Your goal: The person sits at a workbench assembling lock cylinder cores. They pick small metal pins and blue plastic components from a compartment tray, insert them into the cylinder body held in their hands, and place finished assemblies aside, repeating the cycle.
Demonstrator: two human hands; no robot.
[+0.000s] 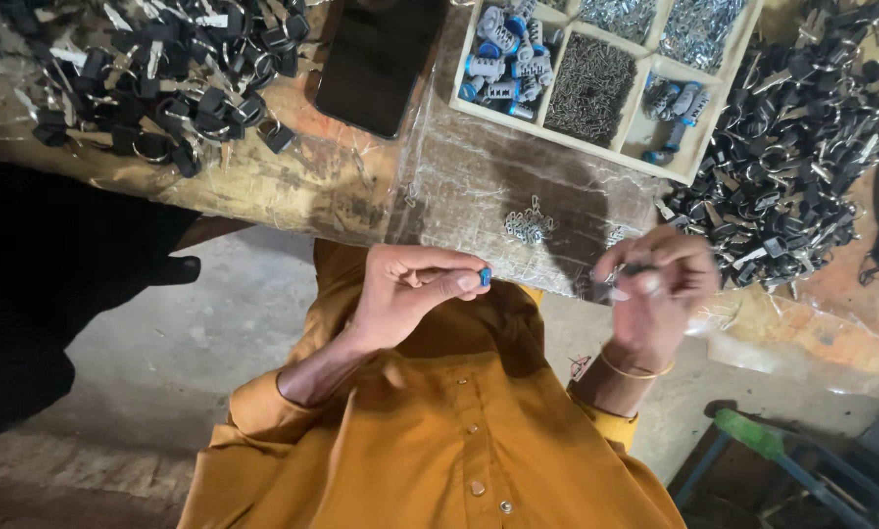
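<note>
We see our left hand (410,294) curled shut, pinching a small blue-capped cylindrical part (485,277) between thumb and fingertips, the blue end poking out to the right. Our right hand (660,284) is closed too, its fingers bunched round a small dark metal piece (637,266); what exactly that piece is we cannot tell. The two hands are held apart, near us and just in front of the worktop's (341,186) near edge, above our orange buttoned shirt (439,441). A thin gold bangle (635,371) sits on the right wrist.

On the worn wooden worktop, covered with clear plastic sheet, a small cluster of silver metal parts (530,226) lies between the hands and further off. Beyond it stands a pale wooden compartment tray (699,137): its left cell holds blue-and-silver cylinders (503,54), the middle one a heap of fine dark pins (588,88), the right one a few more cylinders. A black phone (381,59) lies left of the tray. Heaps of black-headed keys on rings spread at the far left (165,78) and at the right (792,157).
</note>
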